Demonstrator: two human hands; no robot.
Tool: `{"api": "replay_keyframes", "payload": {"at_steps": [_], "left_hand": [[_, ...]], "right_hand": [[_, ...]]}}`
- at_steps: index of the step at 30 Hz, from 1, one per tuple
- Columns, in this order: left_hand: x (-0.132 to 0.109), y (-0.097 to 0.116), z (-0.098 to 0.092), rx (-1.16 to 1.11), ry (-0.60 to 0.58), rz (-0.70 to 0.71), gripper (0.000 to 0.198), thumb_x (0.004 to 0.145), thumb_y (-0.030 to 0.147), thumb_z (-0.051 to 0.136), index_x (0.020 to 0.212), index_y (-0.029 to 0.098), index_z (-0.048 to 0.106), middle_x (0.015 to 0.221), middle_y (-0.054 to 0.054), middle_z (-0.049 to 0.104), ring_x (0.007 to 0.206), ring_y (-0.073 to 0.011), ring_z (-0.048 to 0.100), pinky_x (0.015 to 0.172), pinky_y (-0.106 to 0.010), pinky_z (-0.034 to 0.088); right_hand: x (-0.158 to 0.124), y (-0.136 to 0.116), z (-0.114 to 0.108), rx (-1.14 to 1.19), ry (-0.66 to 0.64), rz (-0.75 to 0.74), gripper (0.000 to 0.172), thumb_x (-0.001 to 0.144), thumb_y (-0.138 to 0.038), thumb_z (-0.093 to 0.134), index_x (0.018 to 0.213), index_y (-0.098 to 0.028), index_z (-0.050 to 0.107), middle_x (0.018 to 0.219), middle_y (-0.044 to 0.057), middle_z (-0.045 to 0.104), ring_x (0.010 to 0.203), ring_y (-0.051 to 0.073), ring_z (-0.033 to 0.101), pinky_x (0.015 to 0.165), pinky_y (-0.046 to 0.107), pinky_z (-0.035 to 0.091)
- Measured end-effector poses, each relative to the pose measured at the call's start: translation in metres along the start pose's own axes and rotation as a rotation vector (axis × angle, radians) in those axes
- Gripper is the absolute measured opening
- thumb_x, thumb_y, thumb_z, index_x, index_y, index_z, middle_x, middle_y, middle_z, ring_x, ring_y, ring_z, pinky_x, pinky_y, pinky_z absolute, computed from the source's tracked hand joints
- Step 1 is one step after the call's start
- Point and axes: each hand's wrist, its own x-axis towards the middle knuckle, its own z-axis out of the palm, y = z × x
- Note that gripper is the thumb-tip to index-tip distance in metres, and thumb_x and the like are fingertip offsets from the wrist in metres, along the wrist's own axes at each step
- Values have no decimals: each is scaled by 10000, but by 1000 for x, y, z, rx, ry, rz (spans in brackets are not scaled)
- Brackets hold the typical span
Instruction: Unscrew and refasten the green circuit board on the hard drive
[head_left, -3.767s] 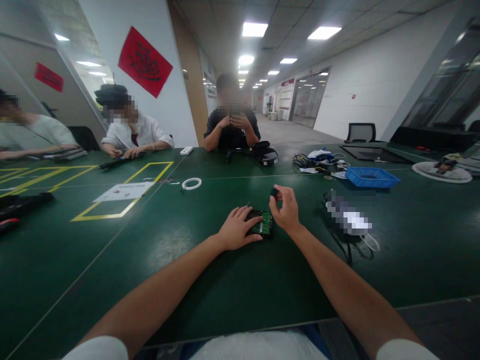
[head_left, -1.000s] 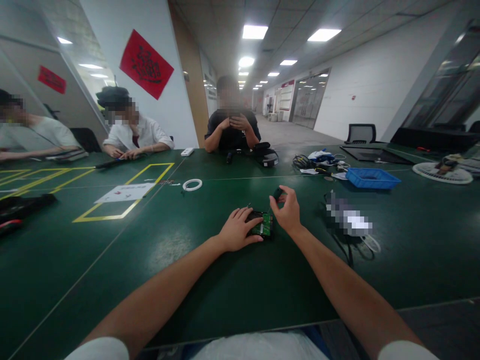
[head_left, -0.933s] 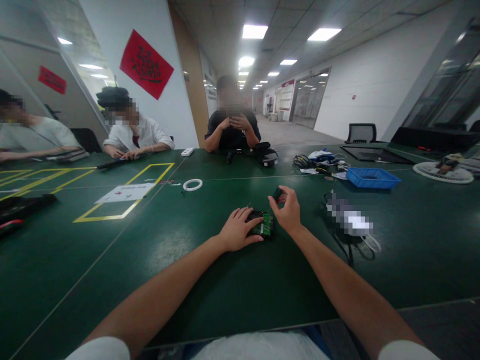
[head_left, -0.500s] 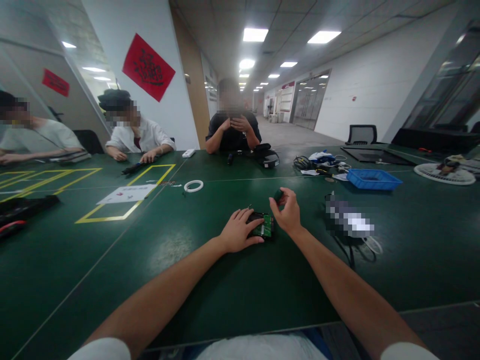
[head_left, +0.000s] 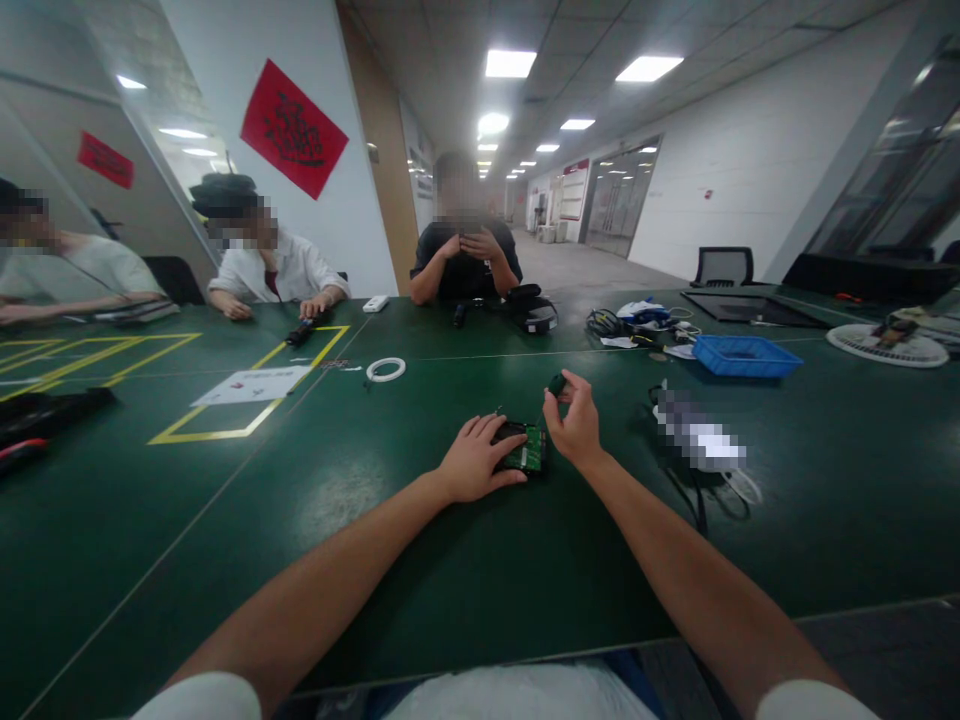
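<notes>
On the green table, a hard drive [head_left: 534, 452] lies with its green circuit board facing up. My left hand [head_left: 480, 462] rests over its left part, holding it down, with the index finger on the board and the thumb along the near edge. That hand hides much of the drive. Just to the right, my right hand [head_left: 576, 418] is raised and closed, pinching the dark green handle of a screwdriver [head_left: 556, 384]. The screwdriver's thin shaft is barely visible, so I cannot tell whether its tip touches the drive.
Right of my hands lie a blurred-out device [head_left: 701, 432] and dark cables. Farther back stand a blue tray [head_left: 746, 357], tangled cables [head_left: 634, 320] and a white fan grille [head_left: 885, 345]. A white ring [head_left: 386, 370] and a paper sheet [head_left: 255, 386] lie left. Several people sit across the table.
My right hand has shifted slightly, and the screwdriver handle has turned a little between the fingers. My left hand stays on the hard drive. A co-worker at left has moved a dark object rightward.
</notes>
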Motion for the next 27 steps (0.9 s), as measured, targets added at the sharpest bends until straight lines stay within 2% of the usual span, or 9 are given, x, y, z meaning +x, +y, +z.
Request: {"api": "replay_keyframes", "payload": {"at_steps": [3, 9, 13, 20, 27], "left_hand": [[0, 0, 1, 3, 3, 0, 749, 879, 783, 447, 1479, 338, 501, 1577, -126, 357, 1442, -388, 332, 1171, -595, 253], [0, -1, 2, 5, 3, -1, 752, 880, 778, 453, 1490, 340, 486, 1578, -126, 352, 1447, -390, 323, 1169, -597, 251], [0, -1, 2, 4, 7, 3, 745, 885, 775, 448, 1490, 341, 487, 1581, -127, 347, 1445, -391, 325, 1169, -599, 248], [0, -1, 2, -2, 4, 4, 741, 880, 770, 467, 1484, 341, 494, 1577, -119, 358, 1440, -390, 334, 1167, -604, 253], [0, 0, 1, -7, 9, 1, 746, 879, 774, 463, 1482, 338, 497, 1573, -128, 362, 1441, -391, 333, 1165, -606, 257]], "right_hand": [[0, 0, 1, 14, 7, -5, 502, 974, -385, 562, 1409, -206, 389, 1311, 169, 578, 997, 250, 686, 825, 434, 627], [3, -3, -5, -48, -2, -22, 464, 948, -375, 600, 1360, -211, 460, 1237, 150, 561, 949, 241, 652, 798, 434, 622], [4, -3, -6, -30, 1, -17, 435, 966, -331, 552, 1364, -204, 429, 1274, 161, 550, 955, 233, 660, 795, 414, 618], [4, -4, -6, -88, 16, 27, 448, 929, -406, 615, 1296, -203, 456, 1123, 114, 597, 761, 195, 638, 716, 389, 597], [3, -7, -6, -75, 14, 14, 431, 948, -378, 576, 1317, -212, 429, 1145, 119, 607, 817, 210, 652, 768, 403, 594]]}}
